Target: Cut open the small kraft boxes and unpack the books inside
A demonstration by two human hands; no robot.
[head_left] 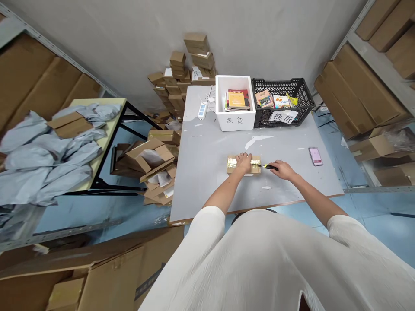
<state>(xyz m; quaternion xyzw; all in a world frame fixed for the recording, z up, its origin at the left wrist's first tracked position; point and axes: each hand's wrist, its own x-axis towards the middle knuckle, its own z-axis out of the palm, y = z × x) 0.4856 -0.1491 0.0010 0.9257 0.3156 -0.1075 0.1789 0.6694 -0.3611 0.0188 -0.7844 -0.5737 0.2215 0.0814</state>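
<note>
A small cardboard box (231, 165) with shiny clear tape along its top lies on the grey table (207, 185). My left hand (244, 163) rests on top of it and holds it down, fingers bent over the upper face. In my right hand (282, 169) is a black and yellow utility knife (269, 166), gripped by its handle. Its tip points left and meets the right end of the box at the tape. My left palm hides part of the box's middle.
Behind stand a white foam box (235, 122) and a black plastic crate (281, 117), both with books. A phone (315, 156) lies at right, a power strip (202, 111) at back left. Opened cartons (155, 160) crowd the floor; grey mailing bags (48, 151) cover the side table.
</note>
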